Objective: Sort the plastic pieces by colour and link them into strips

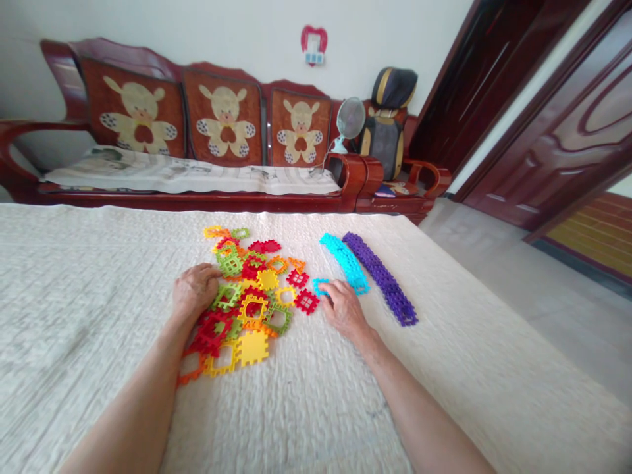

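Observation:
A pile of flat, notched plastic building squares (254,309) in red, yellow, orange and green lies on the cream cloth. My left hand (196,288) rests against the pile's left edge, its fingers curled next to green pieces; what they hold, if anything, is hidden. At the pile's right side, my right hand (343,309) has thumb and fingers closed on a light blue square (320,286) with an open middle. Red squares (307,301) lie just left of it. Beyond this hand are a row of overlapping light blue squares (345,262) and a longer purple row (380,278).
The cream quilted cloth (276,421) covers the broad surface before me. Behind its far edge stands a wooden sofa (197,201) with bear-patterned cushions. A small fan (351,118) and a chair with a massage pad (382,146) are further right, near a dark door (557,131).

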### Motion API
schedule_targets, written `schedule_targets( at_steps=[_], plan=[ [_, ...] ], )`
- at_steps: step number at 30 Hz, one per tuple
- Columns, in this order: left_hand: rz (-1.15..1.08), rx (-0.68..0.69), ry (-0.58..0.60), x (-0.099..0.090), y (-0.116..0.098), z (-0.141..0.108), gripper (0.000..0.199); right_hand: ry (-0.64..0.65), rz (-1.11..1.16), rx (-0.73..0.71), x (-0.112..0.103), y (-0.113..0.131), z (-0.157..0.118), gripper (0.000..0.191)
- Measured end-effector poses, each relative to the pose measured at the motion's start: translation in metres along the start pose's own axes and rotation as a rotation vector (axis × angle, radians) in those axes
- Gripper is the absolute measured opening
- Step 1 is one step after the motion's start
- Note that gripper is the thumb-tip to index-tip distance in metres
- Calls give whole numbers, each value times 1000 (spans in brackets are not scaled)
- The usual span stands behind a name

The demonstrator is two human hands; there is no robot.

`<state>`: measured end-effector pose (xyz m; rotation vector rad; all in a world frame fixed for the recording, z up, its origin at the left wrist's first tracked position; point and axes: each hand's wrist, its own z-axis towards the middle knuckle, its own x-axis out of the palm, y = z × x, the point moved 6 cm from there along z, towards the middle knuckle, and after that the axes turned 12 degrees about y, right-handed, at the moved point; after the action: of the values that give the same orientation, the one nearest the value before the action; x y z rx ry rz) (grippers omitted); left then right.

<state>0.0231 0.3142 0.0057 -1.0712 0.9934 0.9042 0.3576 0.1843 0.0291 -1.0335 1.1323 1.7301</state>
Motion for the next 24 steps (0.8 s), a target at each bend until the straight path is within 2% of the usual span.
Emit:
schedule_targets(
  at_steps=[5,9,12,19,22,24],
  plan=[
    [-3,8,5,-1,-1,0,35,-13,36,20,-7,5,-2,19],
    [-15,12,4,-1,-1,0,35,-62,73,10,-14,10,-5,39],
    [-15,14,5,-1,-1,0,35,-25,70,-16,-9,10,-6,49],
    [6,3,7,-1,0,0,35,25,69,1,2,3,-5,44],
    [24,9,13,1,1,1,35,-21,117,-10,-2,5,-7,50],
    [29,23,6,2,2,1,36,-100,141,-1,-8,5,-9,55]
  ],
)
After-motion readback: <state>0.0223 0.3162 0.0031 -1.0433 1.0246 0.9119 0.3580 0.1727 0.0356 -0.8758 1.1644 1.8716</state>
